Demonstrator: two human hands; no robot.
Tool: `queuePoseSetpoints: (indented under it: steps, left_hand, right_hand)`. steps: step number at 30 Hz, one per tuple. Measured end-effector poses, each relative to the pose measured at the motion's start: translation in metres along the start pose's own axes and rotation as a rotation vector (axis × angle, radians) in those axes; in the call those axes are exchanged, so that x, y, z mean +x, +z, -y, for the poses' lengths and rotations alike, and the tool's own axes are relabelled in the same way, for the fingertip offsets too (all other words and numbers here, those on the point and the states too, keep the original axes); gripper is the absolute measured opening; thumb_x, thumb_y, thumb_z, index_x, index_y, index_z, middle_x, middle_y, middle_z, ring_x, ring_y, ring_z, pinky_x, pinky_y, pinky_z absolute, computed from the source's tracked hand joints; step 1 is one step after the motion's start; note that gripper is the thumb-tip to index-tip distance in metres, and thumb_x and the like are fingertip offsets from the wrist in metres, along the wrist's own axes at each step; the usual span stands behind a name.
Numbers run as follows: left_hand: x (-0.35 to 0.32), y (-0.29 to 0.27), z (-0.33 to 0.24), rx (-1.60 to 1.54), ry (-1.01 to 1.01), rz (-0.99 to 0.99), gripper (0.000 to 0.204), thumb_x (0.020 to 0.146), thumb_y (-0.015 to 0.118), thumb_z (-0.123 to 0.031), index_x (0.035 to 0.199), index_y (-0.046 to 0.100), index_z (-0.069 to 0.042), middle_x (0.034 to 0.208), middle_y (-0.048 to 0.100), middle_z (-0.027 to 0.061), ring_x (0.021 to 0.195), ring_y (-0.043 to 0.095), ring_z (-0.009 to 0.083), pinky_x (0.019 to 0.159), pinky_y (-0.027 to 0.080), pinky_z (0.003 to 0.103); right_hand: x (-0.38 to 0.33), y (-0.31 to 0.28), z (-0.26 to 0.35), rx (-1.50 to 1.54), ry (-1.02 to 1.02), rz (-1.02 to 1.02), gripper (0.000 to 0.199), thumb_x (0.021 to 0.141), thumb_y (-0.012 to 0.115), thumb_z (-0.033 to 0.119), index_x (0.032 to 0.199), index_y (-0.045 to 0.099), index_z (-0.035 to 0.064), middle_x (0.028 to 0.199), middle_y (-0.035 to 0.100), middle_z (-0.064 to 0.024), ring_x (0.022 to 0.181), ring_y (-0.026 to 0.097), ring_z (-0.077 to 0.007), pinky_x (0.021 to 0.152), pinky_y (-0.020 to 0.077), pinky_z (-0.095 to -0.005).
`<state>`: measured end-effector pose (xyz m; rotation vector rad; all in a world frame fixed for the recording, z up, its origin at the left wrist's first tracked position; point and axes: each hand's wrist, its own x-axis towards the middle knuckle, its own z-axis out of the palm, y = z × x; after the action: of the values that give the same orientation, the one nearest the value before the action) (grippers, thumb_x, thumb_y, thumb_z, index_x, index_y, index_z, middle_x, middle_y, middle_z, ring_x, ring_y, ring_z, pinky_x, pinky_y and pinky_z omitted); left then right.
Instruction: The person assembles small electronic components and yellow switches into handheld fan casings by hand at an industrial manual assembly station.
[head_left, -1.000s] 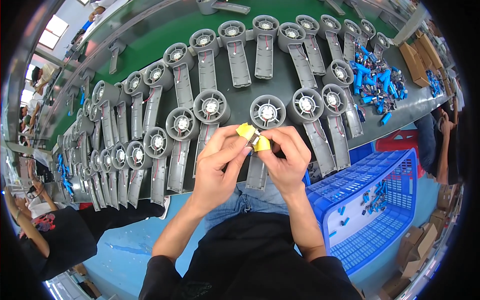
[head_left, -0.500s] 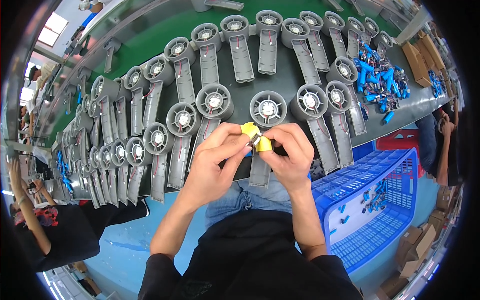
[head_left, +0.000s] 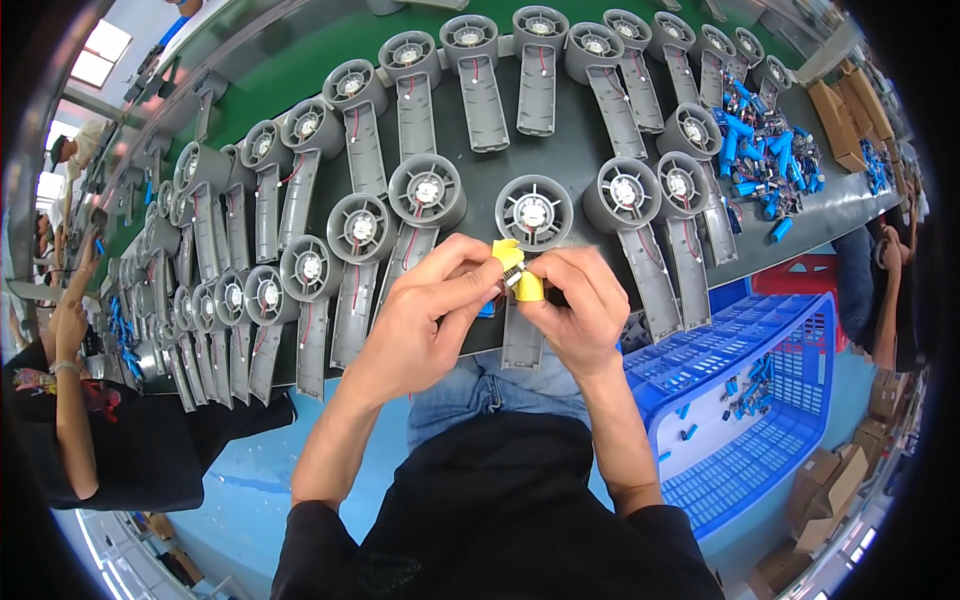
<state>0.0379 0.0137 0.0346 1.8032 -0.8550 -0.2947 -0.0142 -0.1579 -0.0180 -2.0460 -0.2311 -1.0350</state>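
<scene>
Fingers of my left hand (head_left: 420,320) and my right hand (head_left: 582,315) are closed in pinches, close together above the table's near edge. Between them is a small dark and silver part (head_left: 513,275) with yellow tape or film (head_left: 529,289) on it; its exact kind I cannot make out. The left fingers grip the small part's left side, and the right fingers pinch the yellow piece. A bit of blue (head_left: 487,310) shows under the left fingertips. Just beyond my hands lies a grey fan housing (head_left: 534,212) with a handle shell, partly hidden by them.
Rows of grey fan housings (head_left: 426,190) with red wires cover the dark table (head_left: 480,180). Blue battery packs (head_left: 765,150) are heaped at the far right. A blue plastic crate (head_left: 720,480) stands at my right. Another person's forearm (head_left: 75,430) shows at the left.
My hands stay nearly in place, with the yellow pieces shifting slightly between the fingertips. The view has shifted a little, and the person at the left has moved an arm.
</scene>
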Motion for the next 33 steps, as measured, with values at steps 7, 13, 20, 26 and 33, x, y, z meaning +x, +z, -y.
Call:
queuePoseSetpoints:
  steps: [7,13,20,26,33]
  left_hand:
    - [0.003,-0.005,0.002,-0.023,0.028,0.036,0.023,0.087,0.056,0.013,0.110,0.061,0.010,0.104,0.057,0.0141,0.088,0.064,0.0239,0.078,0.054,0.031]
    - [0.003,-0.006,0.002,-0.063,0.035,0.067,0.026,0.087,0.056,0.012,0.112,0.063,0.008,0.103,0.059,0.0143,0.087,0.064,0.0243,0.078,0.053,0.032]
    - [0.001,0.003,0.002,-0.054,0.035,-0.005,0.026,0.088,0.056,0.011,0.112,0.063,0.007,0.105,0.060,0.0137,0.089,0.063,0.0240,0.077,0.052,0.030]
    - [-0.001,0.010,0.009,-0.039,0.015,-0.136,0.020,0.091,0.057,0.007,0.110,0.063,0.008,0.105,0.060,0.0133,0.089,0.063,0.0209,0.079,0.050,0.028]
    - [0.003,0.004,-0.022,-0.197,-0.072,-0.258,0.021,0.097,0.050,0.003,0.114,0.061,0.009,0.104,0.056,0.0092,0.085,0.063,0.0143,0.077,0.051,0.025]
  right_hand:
    - [-0.002,-0.001,-0.002,0.021,-0.032,0.029,0.029,0.064,0.079,-0.002,0.089,0.064,-0.0001,0.084,0.063,-0.0092,0.068,0.061,-0.0248,0.059,0.0483,-0.0328]
    - [-0.003,-0.004,-0.002,0.035,-0.040,0.034,0.030,0.063,0.079,-0.001,0.089,0.064,-0.0001,0.084,0.063,-0.0092,0.068,0.061,-0.0247,0.059,0.0484,-0.0326]
    - [-0.005,-0.006,0.002,0.034,0.062,0.029,0.030,0.064,0.078,-0.001,0.091,0.066,0.0020,0.087,0.064,-0.0089,0.072,0.062,-0.0251,0.061,0.0495,-0.0327]
    - [-0.012,-0.026,0.044,-0.055,0.439,0.057,0.033,0.074,0.075,-0.004,0.105,0.067,0.0002,0.087,0.063,-0.0051,0.061,0.055,-0.0100,0.053,0.0442,-0.0227]
    - [-0.005,-0.043,0.081,0.389,1.093,0.177,0.031,0.088,0.061,0.000,0.118,0.062,-0.0046,0.084,0.067,-0.0016,0.062,0.054,-0.0030,0.050,0.0397,-0.0204]
